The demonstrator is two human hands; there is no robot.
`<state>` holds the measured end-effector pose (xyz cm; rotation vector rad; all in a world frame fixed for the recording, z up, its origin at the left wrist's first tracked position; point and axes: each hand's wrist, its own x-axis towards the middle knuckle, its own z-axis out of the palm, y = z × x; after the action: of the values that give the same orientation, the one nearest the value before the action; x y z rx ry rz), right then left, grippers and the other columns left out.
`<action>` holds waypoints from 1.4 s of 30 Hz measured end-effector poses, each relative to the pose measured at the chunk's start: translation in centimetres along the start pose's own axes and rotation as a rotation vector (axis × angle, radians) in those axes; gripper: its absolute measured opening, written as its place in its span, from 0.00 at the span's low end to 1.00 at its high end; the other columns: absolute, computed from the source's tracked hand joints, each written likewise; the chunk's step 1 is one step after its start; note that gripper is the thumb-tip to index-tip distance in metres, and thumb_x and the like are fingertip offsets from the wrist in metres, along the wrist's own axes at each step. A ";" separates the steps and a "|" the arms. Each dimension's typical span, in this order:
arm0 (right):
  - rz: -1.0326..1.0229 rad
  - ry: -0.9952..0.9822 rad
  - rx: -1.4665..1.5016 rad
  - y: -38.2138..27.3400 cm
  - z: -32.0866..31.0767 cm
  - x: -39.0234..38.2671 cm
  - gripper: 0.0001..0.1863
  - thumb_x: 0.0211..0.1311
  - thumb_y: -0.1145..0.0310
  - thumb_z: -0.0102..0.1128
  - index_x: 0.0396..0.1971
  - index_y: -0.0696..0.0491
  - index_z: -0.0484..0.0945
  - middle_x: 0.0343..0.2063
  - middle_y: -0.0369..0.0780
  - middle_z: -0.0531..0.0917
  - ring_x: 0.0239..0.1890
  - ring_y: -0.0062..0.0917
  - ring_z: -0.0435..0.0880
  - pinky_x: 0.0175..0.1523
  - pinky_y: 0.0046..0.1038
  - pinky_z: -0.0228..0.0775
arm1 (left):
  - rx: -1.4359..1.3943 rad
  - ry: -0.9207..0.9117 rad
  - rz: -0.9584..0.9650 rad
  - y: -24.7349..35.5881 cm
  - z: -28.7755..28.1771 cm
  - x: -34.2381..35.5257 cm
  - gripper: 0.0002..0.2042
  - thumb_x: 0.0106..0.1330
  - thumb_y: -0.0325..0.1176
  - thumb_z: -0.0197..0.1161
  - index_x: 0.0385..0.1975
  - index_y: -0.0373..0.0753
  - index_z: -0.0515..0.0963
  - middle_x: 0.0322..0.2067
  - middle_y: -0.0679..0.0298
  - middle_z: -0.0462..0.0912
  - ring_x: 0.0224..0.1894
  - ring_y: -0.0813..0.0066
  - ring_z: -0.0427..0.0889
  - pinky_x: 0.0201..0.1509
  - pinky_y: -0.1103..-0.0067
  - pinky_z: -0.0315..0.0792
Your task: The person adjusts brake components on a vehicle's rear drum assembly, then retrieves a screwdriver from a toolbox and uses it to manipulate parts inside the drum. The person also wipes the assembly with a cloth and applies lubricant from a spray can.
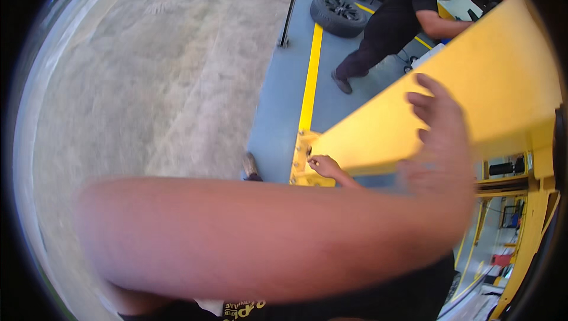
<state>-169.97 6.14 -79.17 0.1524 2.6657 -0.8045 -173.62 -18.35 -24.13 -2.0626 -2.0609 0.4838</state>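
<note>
The big yellow steel column (473, 84) of what looks like a car lift runs diagonally from the lower middle up to the top right, with its yellow base plate (303, 161) sitting on the grey workshop floor (278, 114).

Left hand (441, 138) comes across the whole frame on a long blurry forearm and lies against the face of the column, grip spread, fingers (429, 84) loosely fanned upward, not wrapped around anything.

Right hand (324, 166) is way down at the foot of the column, right by the base plate. Its fingertips are pinched together at something small on the plate, maybe a bolt, too tiny to tell.

A yellow painted line (310, 73) runs along the floor up from the base plate. Further back a tyre on a dark rim (338, 13) lies flat on the floor, and another person in a black shirt (390, 22) is bent over just beside it. On the left, pale rough concrete (154, 84) outside.
</note>
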 end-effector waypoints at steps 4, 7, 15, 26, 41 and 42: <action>0.327 0.172 0.120 5.0 0.0 8.5 0.19 0.71 0.55 0.60 0.45 0.54 0.89 0.44 0.50 0.91 0.49 0.49 0.89 0.58 0.44 0.80 | -0.403 0.094 -0.122 -21.0 9.9 -2.9 0.24 0.75 0.46 0.66 0.67 0.47 0.80 0.62 0.57 0.84 0.69 0.57 0.78 0.77 0.58 0.67; 0.283 -0.024 -0.140 11.3 0.5 5.3 0.16 0.66 0.59 0.64 0.41 0.56 0.91 0.43 0.52 0.91 0.49 0.51 0.89 0.55 0.50 0.81 | -0.731 0.210 -0.370 -35.5 18.8 -6.2 0.24 0.77 0.48 0.64 0.69 0.46 0.79 0.67 0.55 0.82 0.69 0.55 0.80 0.75 0.59 0.70; 1.218 -0.161 0.348 9.1 1.7 16.7 0.13 0.59 0.66 0.62 0.33 0.58 0.91 0.31 0.48 0.92 0.35 0.41 0.94 0.42 0.41 0.86 | -0.974 0.171 -0.763 -67.6 46.3 -4.4 0.23 0.78 0.42 0.65 0.68 0.40 0.79 0.66 0.51 0.82 0.69 0.49 0.78 0.74 0.62 0.71; 0.608 0.346 0.271 3.1 -30.4 82.9 0.13 0.57 0.67 0.76 0.43 0.47 0.93 0.33 0.46 0.92 0.40 0.44 0.92 0.50 0.43 0.85 | -1.146 -0.892 -1.637 -66.8 94.7 -16.3 0.27 0.66 0.41 0.68 0.61 0.32 0.81 0.58 0.40 0.84 0.64 0.43 0.81 0.69 0.58 0.74; 0.766 -0.005 0.177 8.6 -46.6 125.8 0.20 0.50 0.60 0.75 0.44 0.51 0.92 0.43 0.50 0.92 0.49 0.48 0.91 0.56 0.45 0.85 | -1.282 -0.666 -1.108 -119.5 114.3 6.3 0.26 0.79 0.56 0.54 0.45 0.36 0.85 0.35 0.51 0.88 0.38 0.56 0.87 0.47 0.57 0.80; 0.691 -0.103 0.201 6.2 -46.8 127.5 0.20 0.52 0.57 0.73 0.43 0.52 0.92 0.41 0.50 0.92 0.48 0.49 0.91 0.54 0.45 0.85 | -1.153 -0.646 -1.134 -129.4 116.9 7.9 0.27 0.79 0.57 0.53 0.44 0.36 0.85 0.33 0.52 0.89 0.36 0.57 0.87 0.46 0.57 0.81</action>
<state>-301.68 37.37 -92.02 0.9841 2.1872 -0.7990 -336.26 -19.43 -87.57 -0.4483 -3.9345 -0.4177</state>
